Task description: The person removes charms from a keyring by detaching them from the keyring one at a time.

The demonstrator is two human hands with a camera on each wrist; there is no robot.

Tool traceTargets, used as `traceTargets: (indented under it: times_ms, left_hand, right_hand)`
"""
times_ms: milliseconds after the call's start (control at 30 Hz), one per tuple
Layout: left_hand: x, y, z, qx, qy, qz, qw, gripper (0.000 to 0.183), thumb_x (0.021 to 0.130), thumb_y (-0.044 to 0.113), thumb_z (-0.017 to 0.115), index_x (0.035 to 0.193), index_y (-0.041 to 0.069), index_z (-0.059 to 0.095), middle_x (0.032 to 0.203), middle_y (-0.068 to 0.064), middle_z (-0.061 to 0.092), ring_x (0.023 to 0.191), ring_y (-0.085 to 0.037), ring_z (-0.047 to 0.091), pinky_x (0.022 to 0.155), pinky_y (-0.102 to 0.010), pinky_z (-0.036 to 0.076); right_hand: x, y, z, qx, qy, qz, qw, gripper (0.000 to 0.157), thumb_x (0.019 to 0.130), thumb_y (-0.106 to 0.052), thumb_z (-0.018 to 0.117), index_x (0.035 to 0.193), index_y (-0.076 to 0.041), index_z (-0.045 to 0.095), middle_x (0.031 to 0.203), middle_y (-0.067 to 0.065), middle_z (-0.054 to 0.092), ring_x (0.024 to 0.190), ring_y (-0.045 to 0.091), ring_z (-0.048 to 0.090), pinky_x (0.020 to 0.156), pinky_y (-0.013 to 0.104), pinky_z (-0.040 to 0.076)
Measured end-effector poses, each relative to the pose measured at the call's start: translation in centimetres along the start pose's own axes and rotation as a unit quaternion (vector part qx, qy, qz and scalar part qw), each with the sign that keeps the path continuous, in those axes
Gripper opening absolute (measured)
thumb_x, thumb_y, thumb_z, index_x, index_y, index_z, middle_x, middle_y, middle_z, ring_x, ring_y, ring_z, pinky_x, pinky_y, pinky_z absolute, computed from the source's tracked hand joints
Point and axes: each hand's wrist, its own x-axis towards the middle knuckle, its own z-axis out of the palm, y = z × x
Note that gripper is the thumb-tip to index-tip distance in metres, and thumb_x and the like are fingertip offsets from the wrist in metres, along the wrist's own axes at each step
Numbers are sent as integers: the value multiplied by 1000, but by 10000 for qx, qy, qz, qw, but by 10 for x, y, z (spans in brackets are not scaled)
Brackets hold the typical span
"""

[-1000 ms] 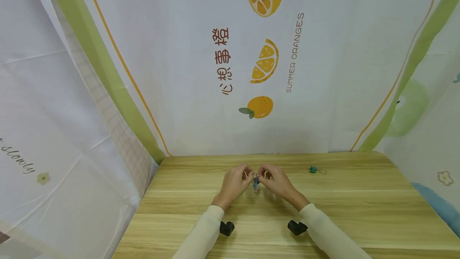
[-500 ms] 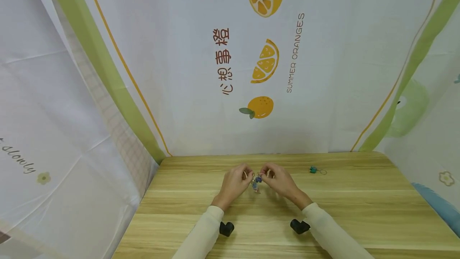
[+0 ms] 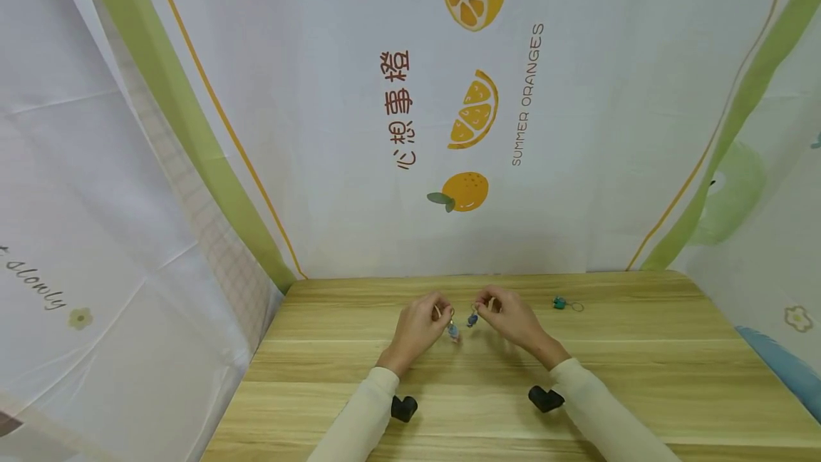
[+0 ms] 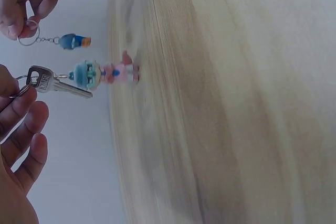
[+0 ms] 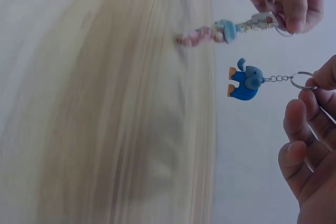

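Note:
My left hand (image 3: 420,325) pinches a metal ring that carries a silver key (image 4: 44,80) and a figurine keychain (image 4: 107,73) with a pale blue hat and pink body. The figurine dangles below the fingers. Just to the right, the thumb and fingers of my right hand (image 3: 511,321) pinch the ring of a blue elephant keychain (image 5: 248,83). The elephant, with orange feet, hangs from a short chain in the air. A small gap separates the two keychains, and both hang above the wooden table (image 3: 474,405).
A green keychain (image 3: 559,302) with its ring lies on the table to the right of my right hand. Behind the table's far edge hangs a white cloth (image 3: 346,219) printed with oranges. Black objects (image 3: 545,398) show by both forearms.
My right hand has moved right, away from the left, taking the elephant keychain with it. The two keychains, close together before, now hang apart. My left hand stays nearly in place.

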Motion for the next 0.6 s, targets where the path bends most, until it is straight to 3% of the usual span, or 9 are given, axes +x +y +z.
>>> traceTargets:
  times_ms: [600]
  left_hand:
    - [-2, -4, -2, -122, 20, 62, 9999, 6, 104, 14, 70, 100, 14, 75, 85, 3, 73, 67, -1, 57, 57, -14, 45]
  right_hand:
    - [-11, 27, -33, -220, 226, 237, 9992, 5, 104, -16, 71, 106, -12, 73, 98, 0, 70, 70, 5, 53, 61, 26, 47]
